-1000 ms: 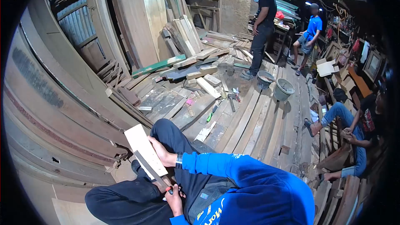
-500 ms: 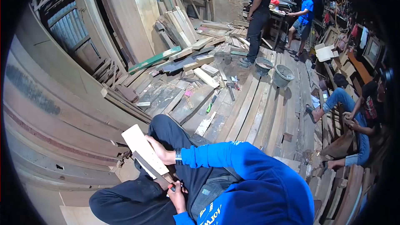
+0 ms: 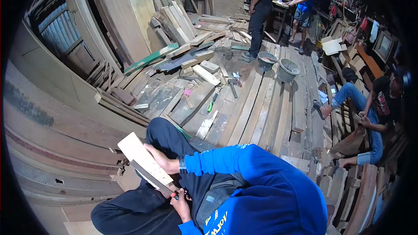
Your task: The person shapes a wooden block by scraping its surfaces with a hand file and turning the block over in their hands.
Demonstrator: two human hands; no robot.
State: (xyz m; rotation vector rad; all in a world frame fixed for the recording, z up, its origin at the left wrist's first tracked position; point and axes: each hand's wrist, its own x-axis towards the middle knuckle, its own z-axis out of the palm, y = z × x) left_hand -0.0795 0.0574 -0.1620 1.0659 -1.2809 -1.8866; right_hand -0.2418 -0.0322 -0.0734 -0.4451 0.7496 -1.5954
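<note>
One pale wooden block (image 3: pixel 140 152), tilted, above crossed legs in dark trousers (image 3: pixel 130 211), gripped along its upper side by the right hand (image 3: pixel 160 160). In the left hand (image 3: pixel 182 205), closed firmly, the red-and-black handle of a long flat-bladed tool (image 3: pixel 150 175), blade against the block's lower edge. Ahead on the plank floor (image 3: pixel 244 119), a hammer (image 3: pixel 233 88), a green-handled tool (image 3: pixel 211 105) and two buckets (image 3: pixel 288 72). Farther back, scattered boards (image 3: pixel 198 59) and two standing people (image 3: pixel 260 11) near a bench (image 3: pixel 281 4); at the view's right, a seated person (image 3: pixel 378 112).
</note>
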